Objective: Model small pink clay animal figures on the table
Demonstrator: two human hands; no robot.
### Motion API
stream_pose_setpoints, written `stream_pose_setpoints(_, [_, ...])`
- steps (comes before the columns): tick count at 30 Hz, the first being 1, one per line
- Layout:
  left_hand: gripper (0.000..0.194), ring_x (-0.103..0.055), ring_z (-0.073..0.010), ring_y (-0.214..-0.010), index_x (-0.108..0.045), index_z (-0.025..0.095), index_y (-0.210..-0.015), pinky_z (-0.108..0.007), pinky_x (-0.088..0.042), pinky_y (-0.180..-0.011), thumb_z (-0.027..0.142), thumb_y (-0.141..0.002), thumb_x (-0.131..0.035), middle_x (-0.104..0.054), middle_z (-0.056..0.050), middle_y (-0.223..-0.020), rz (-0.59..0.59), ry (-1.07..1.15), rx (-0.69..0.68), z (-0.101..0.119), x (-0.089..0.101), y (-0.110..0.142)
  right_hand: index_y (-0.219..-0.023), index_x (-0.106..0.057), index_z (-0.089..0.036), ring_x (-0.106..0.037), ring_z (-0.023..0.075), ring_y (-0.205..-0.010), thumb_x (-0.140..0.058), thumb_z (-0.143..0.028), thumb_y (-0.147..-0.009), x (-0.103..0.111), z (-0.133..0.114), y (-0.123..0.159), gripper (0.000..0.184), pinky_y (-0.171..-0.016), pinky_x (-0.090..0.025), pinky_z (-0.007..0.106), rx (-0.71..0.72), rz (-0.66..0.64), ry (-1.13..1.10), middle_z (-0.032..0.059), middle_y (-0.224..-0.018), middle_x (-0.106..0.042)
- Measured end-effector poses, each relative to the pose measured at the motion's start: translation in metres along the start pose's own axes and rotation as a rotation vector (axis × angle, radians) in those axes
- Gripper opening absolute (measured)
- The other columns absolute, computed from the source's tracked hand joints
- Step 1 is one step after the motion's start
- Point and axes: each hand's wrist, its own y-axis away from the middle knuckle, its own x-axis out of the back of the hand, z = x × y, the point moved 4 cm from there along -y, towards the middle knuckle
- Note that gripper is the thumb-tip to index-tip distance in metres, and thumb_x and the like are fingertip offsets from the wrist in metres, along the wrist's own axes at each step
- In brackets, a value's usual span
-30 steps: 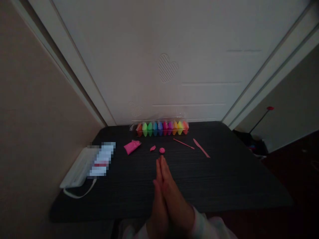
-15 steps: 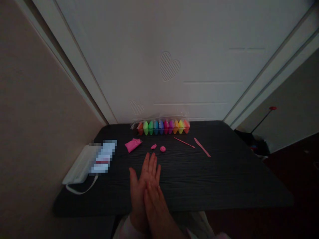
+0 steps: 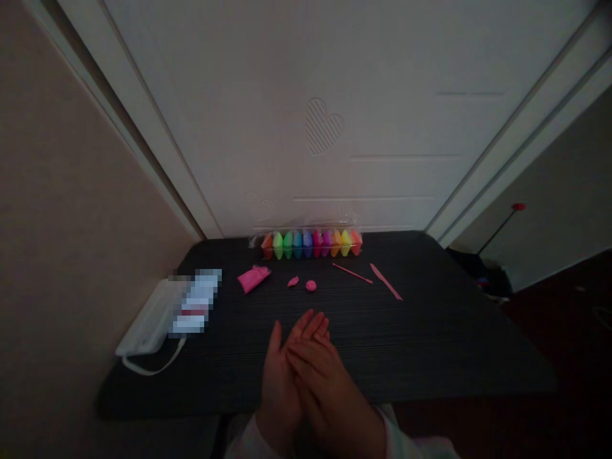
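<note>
My left hand (image 3: 280, 382) is turned palm up over the front of the table, its fingers stretched out and thumb pointing up. Across its palm lies my right hand (image 3: 329, 376), fingers flat and slightly cupped. Whatever may be between the two palms is hidden. Beyond my fingertips a small pink clay ball (image 3: 311, 285) rests on the dark table (image 3: 430, 344). Beside it, to the left, is a little torn bit of pink clay (image 3: 293, 281). Farther left lies a pink clay packet (image 3: 253, 278), its wrapper crumpled at the top.
Clay packets in several colours (image 3: 307, 245) stand in a clear wrapper against the white door (image 3: 392, 127). A thin pink stick tool (image 3: 352, 273) and a pink plastic knife (image 3: 386, 281) lie right of centre. At left are a white case (image 3: 146, 325), a blurred-out screen (image 3: 197, 301) and a white cable (image 3: 153, 371).
My right hand has slid forward over the left palm toward its fingers, and both hands have shifted a little to the right. The things on the table have stayed put.
</note>
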Motion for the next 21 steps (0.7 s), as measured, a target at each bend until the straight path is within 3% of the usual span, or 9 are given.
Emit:
stream_pose_setpoints(3, [0.048,-0.05,-0.0236,-0.115,-0.059,0.009,-0.104,-0.036,-0.031,-0.104,0.046,-0.086,-0.036,-0.06,-0.016,-0.114,0.056,-0.038,0.024,0.0,0.003,0.001,-0.107,-0.059,-0.011,-0.055,0.0203,-0.099,-0.042,-0.007,-0.081,0.0,0.01,0.004,0.032,-0.09,-0.046,0.04,-0.052,0.022,-0.045,0.0123,-0.104,-0.063])
stream_pose_setpoints(11, [0.047,-0.05,-0.0247,-0.115,-0.054,0.01,-0.11,-0.037,-0.03,-0.103,0.045,-0.087,-0.034,-0.059,-0.016,-0.116,0.058,-0.152,0.081,0.004,0.007,-0.002,-0.097,-0.062,-0.018,-0.056,0.0163,-0.099,-0.058,-0.012,-0.075,-0.001,0.035,0.002,0.023,-0.091,-0.045,0.031,-0.197,-0.088,-0.287,0.0059,-0.102,-0.063])
stream_pose_setpoints(16, [0.046,-0.051,-0.0224,-0.113,-0.059,0.011,-0.102,-0.034,-0.028,-0.103,0.045,-0.087,-0.033,-0.062,-0.013,-0.11,0.066,-0.227,0.076,0.005,0.01,-0.003,-0.079,-0.061,-0.019,-0.059,0.0141,-0.08,-0.061,-0.012,-0.072,-0.006,0.043,0.004,0.01,-0.076,-0.047,0.026,-0.268,0.008,-0.333,0.001,-0.081,-0.065])
stream_pose_setpoints(21, [0.03,-0.059,-0.0184,-0.094,-0.065,0.012,-0.091,-0.032,-0.036,-0.094,0.033,-0.085,-0.045,-0.066,-0.01,-0.1,0.031,-0.25,0.024,0.001,0.015,-0.005,-0.074,-0.059,-0.019,-0.057,0.0117,-0.068,-0.059,-0.01,-0.07,-0.002,0.051,0.006,0.01,-0.064,-0.046,0.022,-0.434,0.128,-0.396,-0.0017,-0.072,-0.063])
